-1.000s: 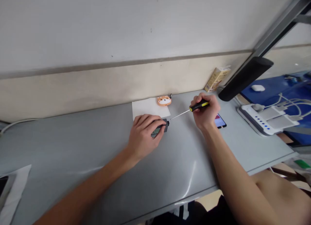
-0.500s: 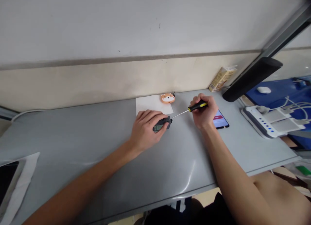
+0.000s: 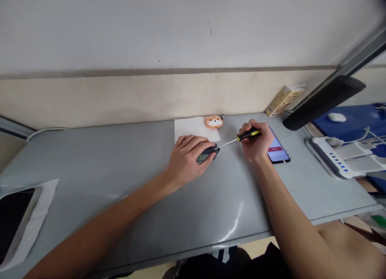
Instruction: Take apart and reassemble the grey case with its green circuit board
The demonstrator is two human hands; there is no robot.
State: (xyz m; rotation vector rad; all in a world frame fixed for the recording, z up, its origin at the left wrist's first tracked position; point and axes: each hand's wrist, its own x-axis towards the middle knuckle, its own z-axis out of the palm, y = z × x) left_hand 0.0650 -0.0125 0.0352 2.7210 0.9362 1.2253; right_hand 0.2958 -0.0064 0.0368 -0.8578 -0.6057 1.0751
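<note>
Device (image 3: 206, 152) partly behind left grip (image 3: 187, 159)

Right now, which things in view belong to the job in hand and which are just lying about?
In use:
screwdriver
dark device with a display

Seemingly just lying about:
white sheet
orange animal-face case
phone
carton
power strip
black cylinder

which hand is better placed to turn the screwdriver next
Probably the right hand: it grips the screwdriver by its handle, with the tip at the end of the device. The left hand is occupied holding the device.
</note>
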